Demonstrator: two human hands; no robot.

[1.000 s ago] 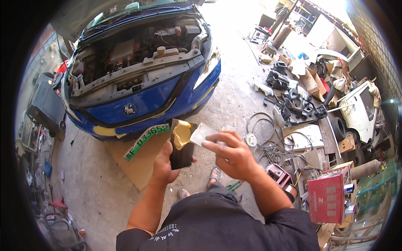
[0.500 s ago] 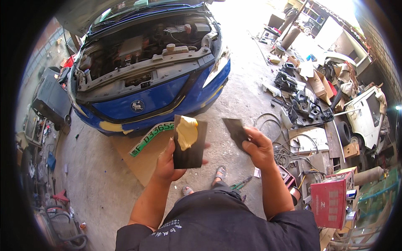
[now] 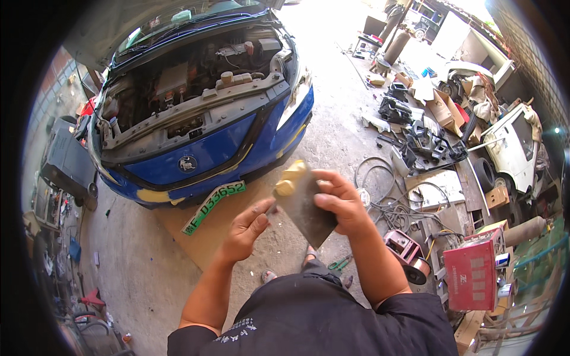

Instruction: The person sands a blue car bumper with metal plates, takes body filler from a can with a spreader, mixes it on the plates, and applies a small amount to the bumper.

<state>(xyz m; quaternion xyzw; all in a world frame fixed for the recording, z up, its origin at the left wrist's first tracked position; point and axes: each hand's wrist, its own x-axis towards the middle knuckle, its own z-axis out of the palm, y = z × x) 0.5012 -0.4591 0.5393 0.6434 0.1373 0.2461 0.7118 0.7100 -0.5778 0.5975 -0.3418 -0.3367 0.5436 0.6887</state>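
A dark, flat spreader [image 3: 306, 213] is pinched between the thumb and fingers of my right hand [image 3: 342, 202]. Yellow filler paste [image 3: 291, 178] sits by its upper left edge. My left hand [image 3: 248, 230] is closed on the dark mixing board, which is turned nearly edge-on and mostly hidden behind the spreader. The two tools overlap in front of my chest; whether they touch along their whole length I cannot tell. Beyond them stands a blue car [image 3: 231, 148] with its hood raised and yellow filler patches on its bumper [image 3: 160, 196].
Cardboard [image 3: 196, 237] lies under the car's front, near a green-and-white license plate [image 3: 217, 204]. To the right are coiled cables [image 3: 389, 202], a red welding machine [image 3: 472, 273] and heaped car parts [image 3: 424, 139]. A grey bin [image 3: 68, 157] stands left; green-handled pliers [image 3: 339, 264] lie by my feet.
My right hand has brought the spreader left against the board. The board in my left hand has turned from face-up to nearly edge-on. The view has shifted slightly to the right.
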